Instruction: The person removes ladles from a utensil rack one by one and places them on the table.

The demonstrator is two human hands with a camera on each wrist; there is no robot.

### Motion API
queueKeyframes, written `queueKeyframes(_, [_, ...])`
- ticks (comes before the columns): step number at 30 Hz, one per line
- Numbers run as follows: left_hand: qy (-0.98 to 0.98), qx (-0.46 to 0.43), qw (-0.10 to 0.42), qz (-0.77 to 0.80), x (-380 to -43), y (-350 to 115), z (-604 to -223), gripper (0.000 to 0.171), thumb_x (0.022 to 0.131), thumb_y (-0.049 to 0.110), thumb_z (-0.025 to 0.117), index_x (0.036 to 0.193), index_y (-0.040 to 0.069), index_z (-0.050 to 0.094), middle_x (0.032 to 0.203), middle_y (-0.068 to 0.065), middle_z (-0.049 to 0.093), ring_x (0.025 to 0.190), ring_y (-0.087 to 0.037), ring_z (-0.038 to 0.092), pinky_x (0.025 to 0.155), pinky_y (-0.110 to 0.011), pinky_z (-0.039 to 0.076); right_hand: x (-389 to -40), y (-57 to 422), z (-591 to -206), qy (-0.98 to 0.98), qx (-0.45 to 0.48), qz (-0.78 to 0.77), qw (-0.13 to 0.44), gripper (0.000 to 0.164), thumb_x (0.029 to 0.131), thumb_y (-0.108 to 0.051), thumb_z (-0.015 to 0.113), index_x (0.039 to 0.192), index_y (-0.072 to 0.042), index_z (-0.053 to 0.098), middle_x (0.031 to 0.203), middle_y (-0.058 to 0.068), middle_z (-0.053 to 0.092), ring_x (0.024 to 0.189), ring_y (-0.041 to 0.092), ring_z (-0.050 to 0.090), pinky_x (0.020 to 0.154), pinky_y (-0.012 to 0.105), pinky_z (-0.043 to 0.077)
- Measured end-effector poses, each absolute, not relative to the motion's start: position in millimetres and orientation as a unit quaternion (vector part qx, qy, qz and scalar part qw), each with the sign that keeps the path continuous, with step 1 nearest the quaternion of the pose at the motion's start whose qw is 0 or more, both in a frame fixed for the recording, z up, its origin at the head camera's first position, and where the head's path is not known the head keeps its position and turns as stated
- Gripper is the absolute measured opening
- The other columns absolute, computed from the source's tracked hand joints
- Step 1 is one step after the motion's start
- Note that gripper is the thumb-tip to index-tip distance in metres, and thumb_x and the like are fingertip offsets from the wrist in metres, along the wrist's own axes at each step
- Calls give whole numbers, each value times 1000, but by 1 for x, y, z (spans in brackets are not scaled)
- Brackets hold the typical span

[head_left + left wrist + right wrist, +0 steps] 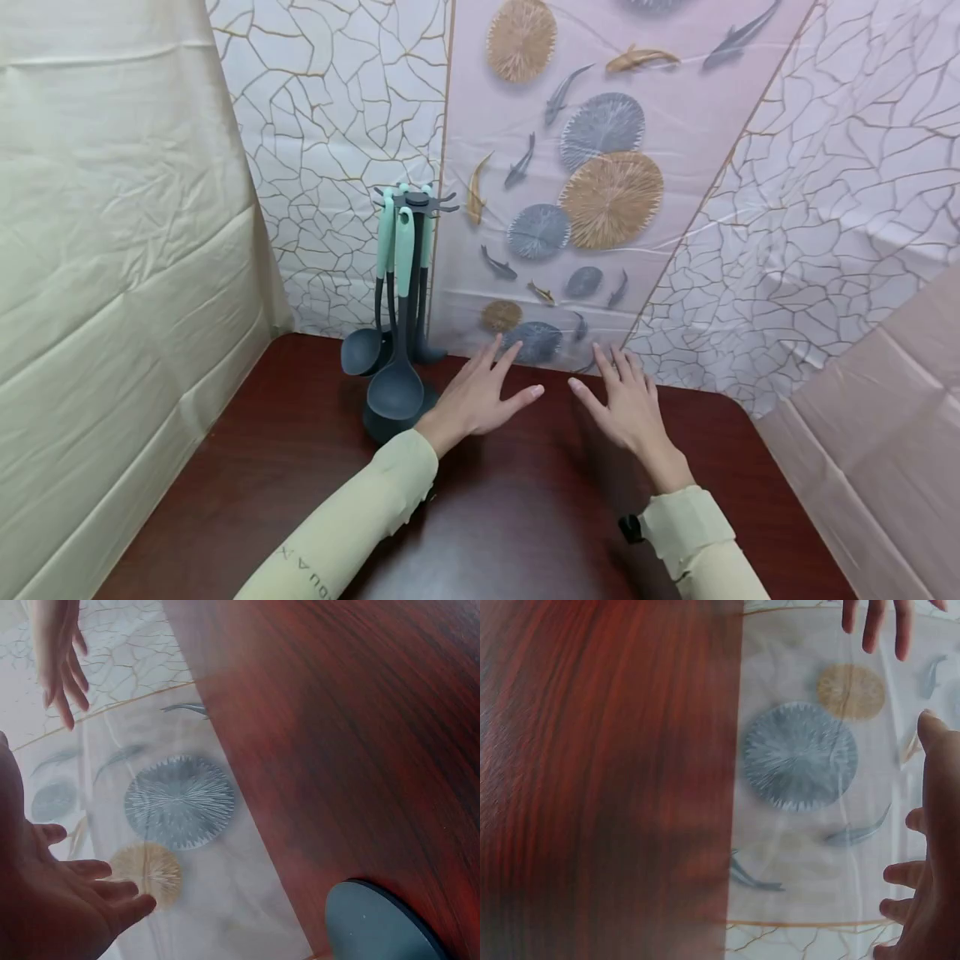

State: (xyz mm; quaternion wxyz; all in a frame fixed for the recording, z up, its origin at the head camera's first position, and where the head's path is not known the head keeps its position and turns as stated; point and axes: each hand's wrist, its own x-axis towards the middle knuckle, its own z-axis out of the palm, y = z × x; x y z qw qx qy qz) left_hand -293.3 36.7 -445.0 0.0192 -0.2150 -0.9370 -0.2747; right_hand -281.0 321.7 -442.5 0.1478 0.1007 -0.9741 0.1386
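Observation:
Both hands hover over the far part of the table with fingers spread and nothing held. My left hand (pixel 476 396) is just right of a rack of kitchen utensils, its forearm reaching past the front ladle. The right hand (pixel 628 408) is farther right, its thumb pointing toward the left one. On the utensil rack (pixel 417 200) hang several dark grey tools with mint-green handles, among them a ladle (pixel 395 390) in front and another ladle (pixel 362 352) at the left. In the left wrist view the dark round base (pixel 379 922) shows at the lower right.
The dark red wooden table (pixel 510 517) ends at a patterned cloth backdrop (pixel 540 283) behind the hands. Cream cloth (pixel 127 250) hangs along the left side and pale cloth (pixel 885 433) along the right.

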Motion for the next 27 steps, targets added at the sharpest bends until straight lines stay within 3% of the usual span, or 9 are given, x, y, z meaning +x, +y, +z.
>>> queueKeyframes(4, [-927, -217, 40, -304, -291, 36, -438, 101, 89, 96, 25, 171, 37, 17, 178, -2, 10, 160, -32, 26, 121, -59, 35, -281, 316, -436, -964, 102, 166, 178, 83, 106, -63, 49, 172, -22, 18, 171, 23, 25, 154, 52, 25, 115, 78, 23])
queueKeyframes(11, [-911, -221, 67, -341, -279, 33, -422, 100, 90, 95, 29, 170, 35, 24, 175, -1, 23, 155, -30, 36, 117, -61, 40, -279, 307, -426, -948, 107, 203, 222, 79, 107, -57, 53, 170, -18, 25, 168, 22, 32, 149, 52, 35, 108, 79, 33])
queueKeyframes(17, [-874, -247, 141, -395, -261, 21, -404, 88, 98, 83, 40, 166, 29, 32, 168, 2, 36, 145, -25, 50, 114, -53, 46, -276, 293, -413, -927, 118, 254, 248, 75, 107, -53, 56, 169, -20, 30, 164, 22, 38, 146, 50, 40, 106, 77, 36])
queueKeyframes(27, [-826, -284, 220, -433, -241, -9, -378, 67, 105, 60, 55, 159, 21, 45, 153, -1, 54, 139, -17, 54, 112, -47, 49, -273, 262, -393, -897, 164, 301, 280, 69, 107, -46, 59, 166, -15, 37, 160, 21, 45, 145, 44, 44, 113, 68, 35])
